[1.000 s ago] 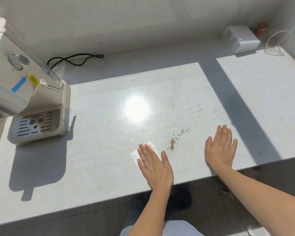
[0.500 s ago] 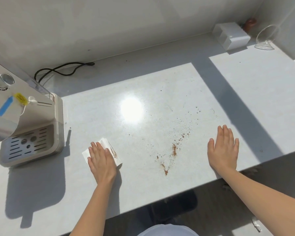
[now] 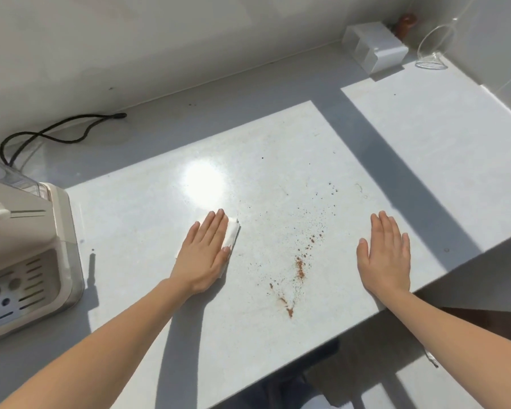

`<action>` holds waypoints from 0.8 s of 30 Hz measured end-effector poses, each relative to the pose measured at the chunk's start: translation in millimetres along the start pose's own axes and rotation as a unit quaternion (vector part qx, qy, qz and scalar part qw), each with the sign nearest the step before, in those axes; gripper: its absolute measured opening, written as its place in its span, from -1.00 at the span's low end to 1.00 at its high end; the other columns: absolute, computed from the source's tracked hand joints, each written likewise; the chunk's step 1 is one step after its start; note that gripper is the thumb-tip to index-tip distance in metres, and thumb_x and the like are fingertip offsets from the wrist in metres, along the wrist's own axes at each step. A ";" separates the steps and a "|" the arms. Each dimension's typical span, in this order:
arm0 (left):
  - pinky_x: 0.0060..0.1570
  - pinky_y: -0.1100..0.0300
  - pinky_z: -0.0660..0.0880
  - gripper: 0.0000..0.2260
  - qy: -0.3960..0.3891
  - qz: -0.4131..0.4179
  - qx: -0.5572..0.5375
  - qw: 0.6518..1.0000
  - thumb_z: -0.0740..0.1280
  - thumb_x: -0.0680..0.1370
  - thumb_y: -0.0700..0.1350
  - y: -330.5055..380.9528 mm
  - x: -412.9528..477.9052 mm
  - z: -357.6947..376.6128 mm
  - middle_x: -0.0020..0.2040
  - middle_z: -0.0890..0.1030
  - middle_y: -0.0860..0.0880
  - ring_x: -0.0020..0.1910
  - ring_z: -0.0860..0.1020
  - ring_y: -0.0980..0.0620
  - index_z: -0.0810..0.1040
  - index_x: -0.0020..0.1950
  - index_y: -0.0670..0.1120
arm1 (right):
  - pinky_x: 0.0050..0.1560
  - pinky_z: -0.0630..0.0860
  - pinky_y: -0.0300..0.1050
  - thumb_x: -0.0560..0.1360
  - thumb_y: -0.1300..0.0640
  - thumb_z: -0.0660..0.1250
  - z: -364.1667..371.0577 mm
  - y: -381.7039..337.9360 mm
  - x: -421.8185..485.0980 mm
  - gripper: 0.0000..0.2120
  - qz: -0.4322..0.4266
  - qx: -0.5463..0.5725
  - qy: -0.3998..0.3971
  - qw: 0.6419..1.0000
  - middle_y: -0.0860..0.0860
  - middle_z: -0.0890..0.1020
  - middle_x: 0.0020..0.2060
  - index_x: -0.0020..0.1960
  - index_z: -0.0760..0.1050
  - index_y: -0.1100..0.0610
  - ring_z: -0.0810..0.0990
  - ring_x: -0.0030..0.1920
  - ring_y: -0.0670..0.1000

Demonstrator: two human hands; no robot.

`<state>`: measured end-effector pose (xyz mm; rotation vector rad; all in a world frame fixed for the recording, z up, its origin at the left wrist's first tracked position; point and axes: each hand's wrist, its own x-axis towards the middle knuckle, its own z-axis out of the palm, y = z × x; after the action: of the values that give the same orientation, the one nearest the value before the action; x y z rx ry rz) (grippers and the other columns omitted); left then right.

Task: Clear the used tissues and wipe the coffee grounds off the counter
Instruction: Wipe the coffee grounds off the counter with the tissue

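My left hand (image 3: 202, 252) lies flat on a folded white tissue (image 3: 233, 234), pressing it onto the pale counter (image 3: 148, 219); only the tissue's right edge shows past my fingers. Brown coffee grounds (image 3: 300, 265) are scattered to the right of the tissue, with a thin trail ending near the counter's front edge. My right hand (image 3: 385, 255) rests palm down on the counter, right of the grounds, fingers together and holding nothing.
A beige coffee machine (image 3: 27, 255) with a slotted drip tray stands at the left edge, its black cable (image 3: 56, 134) looping behind. A white box (image 3: 375, 50), a brown knob and a clear glass item (image 3: 434, 45) sit at the back right corner.
My left hand has slid the tissue from beside the coffee machine toward the right and farther from the front edge, closer to the grounds. My right hand has stayed in place.
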<state>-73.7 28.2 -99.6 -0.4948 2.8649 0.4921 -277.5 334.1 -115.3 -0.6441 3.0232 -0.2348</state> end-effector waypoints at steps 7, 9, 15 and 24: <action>0.47 0.15 -0.32 -0.48 -0.051 0.201 0.011 0.978 -0.20 0.62 0.11 37.4 -15.4 17.6 0.56 -0.21 0.11 0.52 -0.27 0.15 -0.18 0.56 0.02 | 0.53 -0.05 0.11 0.55 -0.05 -0.10 1.3 -1.4 -0.3 -0.41 0.008 0.004 0.002 1.000 0.07 0.16 0.54 0.53 0.11 0.17 0.05 0.54 0.04; 0.47 0.16 -0.31 -0.49 -0.040 0.204 0.024 0.978 -0.18 0.63 0.10 18.9 -5.5 9.7 0.55 -0.22 0.11 0.52 -0.26 0.14 -0.19 0.55 0.02 | 0.53 -0.04 0.11 0.55 -0.04 -0.08 1.1 -0.7 -0.1 -0.41 0.009 0.010 0.005 1.000 0.06 0.16 0.53 0.53 0.11 0.16 0.06 0.54 0.03; 0.49 0.12 -0.23 -0.50 0.033 -0.059 -0.011 0.998 -0.09 0.65 0.04 -56.0 27.9 -19.5 0.57 -0.17 0.04 0.52 -0.24 0.12 -0.15 0.55 -0.06 | 0.52 -0.02 0.12 0.54 -0.05 -0.07 1.6 -1.0 -0.1 -0.42 0.010 0.019 0.009 1.000 0.06 0.18 0.53 0.52 0.12 0.14 0.07 0.53 0.04; 0.47 0.05 -0.19 -0.49 -0.030 0.157 0.030 0.987 -0.14 0.64 0.07 30.2 -47.1 21.8 0.58 -0.14 0.03 0.55 -0.16 0.04 -0.15 0.56 -0.04 | 0.52 -0.03 0.12 0.54 -0.05 -0.08 0.4 -1.5 -0.8 -0.41 0.015 0.017 0.003 1.000 0.07 0.18 0.53 0.53 0.11 0.15 0.07 0.54 0.04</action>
<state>-38.0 76.5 -99.7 -0.0160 2.8990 0.4566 -276.1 333.1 -115.5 -0.5976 3.0258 -0.2864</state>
